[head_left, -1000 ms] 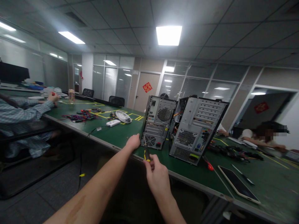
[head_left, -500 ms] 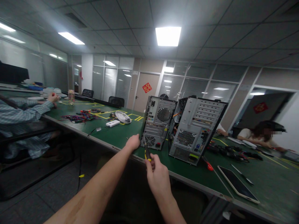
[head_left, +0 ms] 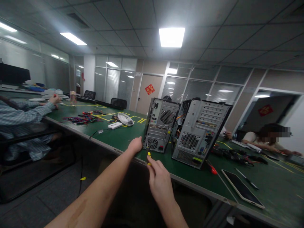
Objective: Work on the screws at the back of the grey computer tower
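Two computer cases stand with their backs to me on a green table (head_left: 118, 137): a smaller one (head_left: 160, 125) and a larger grey one (head_left: 198, 131) to its right. My left hand (head_left: 135, 145) rests against the lower left corner of the smaller case, fingers curled on its edge. My right hand (head_left: 159, 179) pinches the black and yellow handle of a screwdriver (head_left: 148, 155), whose tip points at the bottom of that case's back panel.
A phone (head_left: 242, 188), a red-handled tool (head_left: 212, 167) and a pen (head_left: 245, 178) lie right of the cases. Cables (head_left: 82, 119), a white box (head_left: 115, 125) and a round white object (head_left: 125, 118) lie to the left. Two people sit at the table's far ends.
My right hand has shifted its grip on the screwdriver and lowered it slightly. The left hand and the cases stayed put.
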Demonstrator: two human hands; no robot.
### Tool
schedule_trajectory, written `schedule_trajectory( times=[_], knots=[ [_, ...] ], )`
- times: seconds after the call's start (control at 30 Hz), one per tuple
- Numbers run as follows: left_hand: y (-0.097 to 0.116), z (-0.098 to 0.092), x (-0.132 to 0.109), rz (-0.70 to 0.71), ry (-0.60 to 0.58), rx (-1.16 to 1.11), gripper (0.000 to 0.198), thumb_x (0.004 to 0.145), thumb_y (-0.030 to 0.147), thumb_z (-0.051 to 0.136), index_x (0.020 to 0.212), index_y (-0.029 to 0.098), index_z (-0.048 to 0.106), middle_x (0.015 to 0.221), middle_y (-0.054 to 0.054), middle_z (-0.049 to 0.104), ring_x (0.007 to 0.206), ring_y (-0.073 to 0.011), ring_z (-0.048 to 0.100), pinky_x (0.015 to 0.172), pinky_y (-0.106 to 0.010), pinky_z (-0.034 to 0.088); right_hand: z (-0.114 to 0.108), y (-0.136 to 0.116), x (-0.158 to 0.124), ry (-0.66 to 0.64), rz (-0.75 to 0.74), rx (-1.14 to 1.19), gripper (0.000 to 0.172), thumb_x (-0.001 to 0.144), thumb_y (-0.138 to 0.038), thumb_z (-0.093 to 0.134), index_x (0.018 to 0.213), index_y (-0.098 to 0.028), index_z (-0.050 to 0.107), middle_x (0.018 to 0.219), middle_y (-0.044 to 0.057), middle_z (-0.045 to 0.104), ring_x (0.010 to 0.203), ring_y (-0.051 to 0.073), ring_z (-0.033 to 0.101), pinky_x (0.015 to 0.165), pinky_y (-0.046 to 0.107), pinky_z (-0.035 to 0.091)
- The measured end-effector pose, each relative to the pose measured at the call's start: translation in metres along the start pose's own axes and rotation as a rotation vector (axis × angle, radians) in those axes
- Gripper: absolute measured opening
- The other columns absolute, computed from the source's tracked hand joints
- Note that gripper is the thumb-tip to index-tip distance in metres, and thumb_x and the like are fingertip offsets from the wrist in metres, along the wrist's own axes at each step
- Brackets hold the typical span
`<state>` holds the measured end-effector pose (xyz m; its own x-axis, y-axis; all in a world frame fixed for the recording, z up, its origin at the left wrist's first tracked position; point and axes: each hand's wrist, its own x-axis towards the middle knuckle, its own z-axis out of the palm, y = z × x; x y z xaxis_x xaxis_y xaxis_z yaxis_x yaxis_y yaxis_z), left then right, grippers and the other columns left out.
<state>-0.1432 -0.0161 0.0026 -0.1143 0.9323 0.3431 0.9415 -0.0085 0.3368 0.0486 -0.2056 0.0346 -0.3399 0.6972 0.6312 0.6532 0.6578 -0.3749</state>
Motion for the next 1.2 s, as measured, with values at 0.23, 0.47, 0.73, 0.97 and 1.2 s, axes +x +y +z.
schedule_trajectory(
  times=[0.23,0.47,0.73,0.97,1.2],
  knots=[
    [0.001,-0.0032,-0.0021,-0.002,-0.011,0.001,0.026,0.096,0.017,0.039,0.113,0.016,0.059,0.11,-0.018,0.072,0.103,-0.0266,0.071,0.088,-0.035,0.052,0.0024,0.0032,0.0029,0.038,0.159,0.057,0.03,0.1,-0.029,0.047,0.119,-0.015,0.066,0.096,0.01,0.076,0.084,0.023,0.074,0.075,0.03,0.055],
    [0.0014,-0.0036,-0.0015,-0.012,-0.021,-0.004,0.028,0.097,0.018,0.038,0.115,0.016,0.059,0.111,-0.017,0.072,0.103,-0.0255,0.071,0.089,-0.034,0.052,-0.0008,0.005,0.0008,0.021,0.015,-0.042,0.036,0.1,-0.021,0.043,0.127,-0.019,0.067,0.101,0.009,0.071,0.088,0.02,0.07,0.081,0.029,0.052],
    [0.0015,-0.0035,-0.0027,-0.009,-0.014,-0.008,0.027,0.097,0.017,0.038,0.114,0.016,0.059,0.111,-0.018,0.072,0.103,-0.0256,0.071,0.089,-0.034,0.052,0.0,0.0019,0.0019,-0.004,0.126,0.003,0.027,0.099,-0.026,0.049,0.121,-0.021,0.065,0.101,0.007,0.075,0.087,0.021,0.072,0.075,0.028,0.05],
    [0.0017,-0.0043,-0.0024,-0.018,-0.022,-0.011,0.027,0.097,0.018,0.039,0.114,0.016,0.059,0.112,-0.017,0.072,0.104,-0.0251,0.071,0.089,-0.033,0.052,0.0024,0.0029,0.0018,0.002,0.093,0.028,0.031,0.1,-0.025,0.046,0.124,-0.019,0.064,0.105,0.009,0.075,0.092,0.022,0.072,0.075,0.028,0.052],
    [0.0025,-0.0051,-0.0036,-0.009,-0.016,-0.016,0.028,0.097,0.018,0.038,0.114,0.015,0.06,0.111,-0.018,0.072,0.103,-0.0269,0.071,0.089,-0.035,0.052,-0.0005,0.0038,-0.0007,0.012,0.029,-0.132,0.036,0.099,-0.018,0.047,0.127,-0.025,0.068,0.096,0.006,0.069,0.08,0.018,0.069,0.071,0.026,0.049]
  ],
)
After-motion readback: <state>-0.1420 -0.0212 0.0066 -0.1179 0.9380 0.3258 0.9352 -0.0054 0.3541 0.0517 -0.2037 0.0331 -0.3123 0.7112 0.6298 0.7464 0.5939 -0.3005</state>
